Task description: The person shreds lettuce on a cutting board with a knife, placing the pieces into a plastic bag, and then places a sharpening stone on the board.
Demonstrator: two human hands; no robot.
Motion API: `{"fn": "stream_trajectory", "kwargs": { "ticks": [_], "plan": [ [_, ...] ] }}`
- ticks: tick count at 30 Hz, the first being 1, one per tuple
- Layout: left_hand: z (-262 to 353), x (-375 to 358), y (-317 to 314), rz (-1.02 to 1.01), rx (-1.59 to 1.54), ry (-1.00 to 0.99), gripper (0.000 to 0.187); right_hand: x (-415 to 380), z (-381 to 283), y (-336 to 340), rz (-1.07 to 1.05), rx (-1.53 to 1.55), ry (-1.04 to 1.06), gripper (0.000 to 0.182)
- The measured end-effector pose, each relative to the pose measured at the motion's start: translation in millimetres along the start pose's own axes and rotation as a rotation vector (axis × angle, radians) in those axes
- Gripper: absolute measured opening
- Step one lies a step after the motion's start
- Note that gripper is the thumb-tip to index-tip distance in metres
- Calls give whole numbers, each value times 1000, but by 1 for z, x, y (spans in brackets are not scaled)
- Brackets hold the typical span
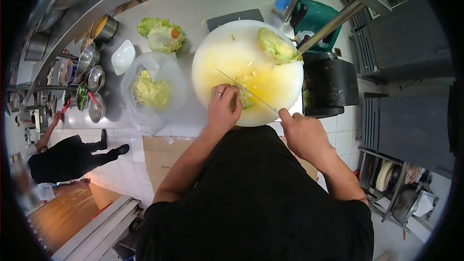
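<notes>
My right hand [305,135] is closed round the handle of a kitchen knife [247,90], whose blade slants up and left over a round white cutting board [208,48]. With its fingers curled, my left hand [224,110] holds a piece of lettuce [245,98] against the board, beside the blade. Part of that piece is hidden by the fingers and the knife. Small cut bits lie just beyond the blade. A larger lettuce chunk [276,46] rests at the board's upper right. Left of the board, shredded lettuce [152,90] fills part of a clear plastic bag [180,79].
A lettuce head [165,37] and a white dish [123,58] stand on the steel counter [193,12]. Several metal bowls [89,58] line the left side. A black bin [333,81] adjoins the board's right. At far left a person [63,158] holds something red.
</notes>
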State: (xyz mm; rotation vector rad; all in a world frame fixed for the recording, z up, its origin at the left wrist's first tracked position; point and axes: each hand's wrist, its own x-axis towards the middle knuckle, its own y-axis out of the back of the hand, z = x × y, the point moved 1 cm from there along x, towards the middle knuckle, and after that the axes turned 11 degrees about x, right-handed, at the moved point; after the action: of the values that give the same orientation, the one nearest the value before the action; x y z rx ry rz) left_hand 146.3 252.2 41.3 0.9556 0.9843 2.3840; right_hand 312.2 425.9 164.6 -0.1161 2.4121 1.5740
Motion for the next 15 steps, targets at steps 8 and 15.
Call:
{"fn": "stream_trajectory", "kwargs": {
  "ticks": [8,15],
  "plan": [
    [-2,1,-2,20,-11,5,21,15,24,-34,-31,0,-8,26],
    [1,-3,-2,25,-13,29,21,-1,3,-10,-63,-7,-4,27]
  ]
}}
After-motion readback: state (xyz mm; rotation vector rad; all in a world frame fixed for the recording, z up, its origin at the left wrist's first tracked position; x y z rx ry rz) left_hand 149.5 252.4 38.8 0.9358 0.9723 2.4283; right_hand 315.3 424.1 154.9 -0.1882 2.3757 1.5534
